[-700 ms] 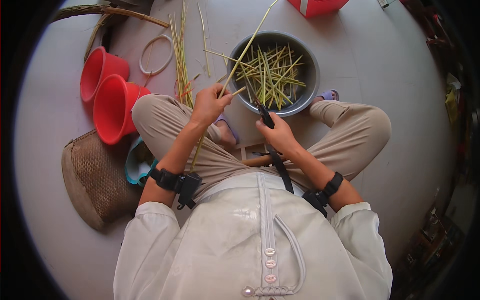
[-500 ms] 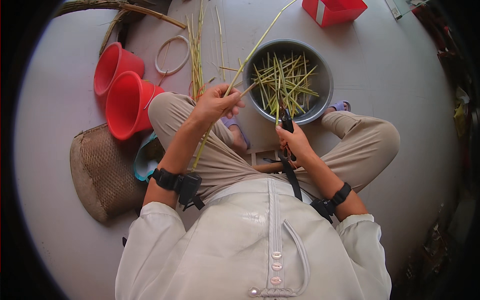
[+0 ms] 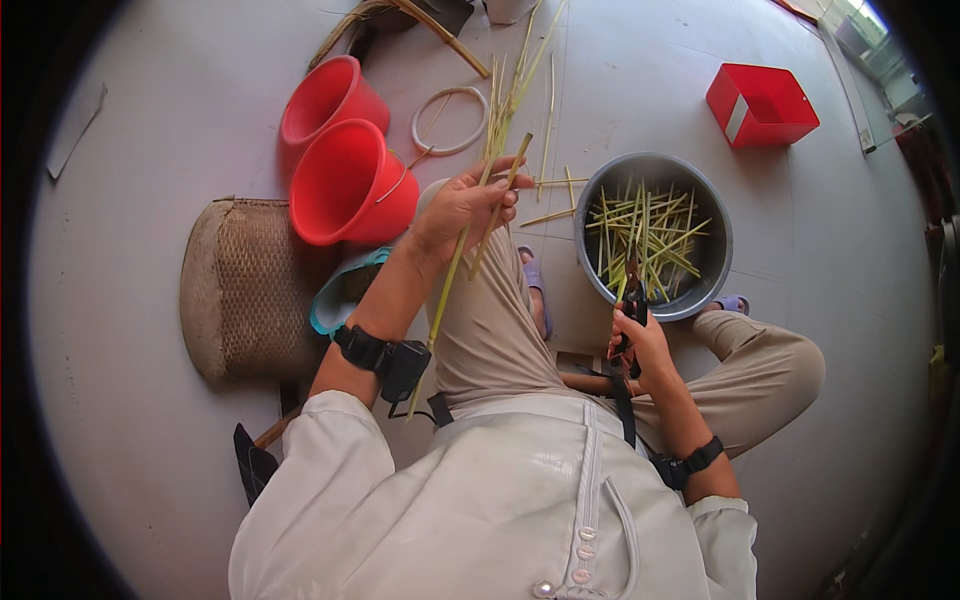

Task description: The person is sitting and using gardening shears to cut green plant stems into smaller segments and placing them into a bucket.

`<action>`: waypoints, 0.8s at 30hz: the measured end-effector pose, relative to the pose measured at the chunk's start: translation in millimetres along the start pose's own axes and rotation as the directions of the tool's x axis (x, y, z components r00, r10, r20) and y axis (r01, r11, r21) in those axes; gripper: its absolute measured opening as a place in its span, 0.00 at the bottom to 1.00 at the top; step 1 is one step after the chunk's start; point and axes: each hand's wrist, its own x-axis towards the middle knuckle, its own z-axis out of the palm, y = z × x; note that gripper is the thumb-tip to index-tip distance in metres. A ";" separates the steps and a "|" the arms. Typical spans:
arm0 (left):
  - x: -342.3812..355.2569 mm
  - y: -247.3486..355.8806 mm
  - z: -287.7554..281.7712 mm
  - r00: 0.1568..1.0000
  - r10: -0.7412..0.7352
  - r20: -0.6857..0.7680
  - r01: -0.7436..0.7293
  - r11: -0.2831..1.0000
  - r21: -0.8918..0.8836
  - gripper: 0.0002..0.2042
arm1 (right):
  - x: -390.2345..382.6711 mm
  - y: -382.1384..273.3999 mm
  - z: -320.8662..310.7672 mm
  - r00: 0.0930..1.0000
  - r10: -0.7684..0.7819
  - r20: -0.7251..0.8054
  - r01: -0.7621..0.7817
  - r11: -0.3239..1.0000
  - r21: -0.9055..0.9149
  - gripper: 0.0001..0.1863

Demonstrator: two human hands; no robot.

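The bare left hand [image 3: 468,212] covers part of a long yellow-green stem [image 3: 445,297], its far end lost against similar loose stems [image 3: 496,125]. The bare right hand [image 3: 650,350] hides part of the black-handled metal shears [image 3: 640,303]. A round red plastic bucket [image 3: 345,185] hides one corner of a brown woven basket [image 3: 258,290]. The upper edge crops a pale grey object [image 3: 508,9].

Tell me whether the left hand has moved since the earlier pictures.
Yes. Judged against the metal basin, the left hand has moved left, farther from the basin's rim.
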 end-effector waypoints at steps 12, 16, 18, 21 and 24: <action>-36.2 68.5 -90.1 0.957 0.237 -0.167 -0.238 0.971 0.016 0.15 | 0.1 7.8 9.0 0.999 0.039 -0.016 -0.039 0.999 -0.010 0.16; -42.7 65.1 -116.4 0.954 0.229 -0.194 -0.253 0.961 -0.109 0.19 | -1.8 8.0 12.8 0.999 0.046 0.001 -0.046 0.999 -0.006 0.15; -45.7 59.8 -125.7 0.947 0.236 -0.219 -0.269 0.954 -0.132 0.19 | -2.6 6.8 15.0 0.998 0.049 -0.025 -0.049 0.999 0.005 0.15; -46.8 49.8 -126.4 0.948 0.224 -0.228 -0.258 0.957 -0.134 0.21 | -3.8 5.7 13.3 0.997 0.018 -0.073 -0.015 0.999 0.041 0.14; -48.0 39.1 -144.9 0.942 0.181 -0.283 -0.183 0.983 0.020 0.25 | -2.4 3.4 16.9 0.993 -0.082 -0.089 0.088 0.994 0.059 0.16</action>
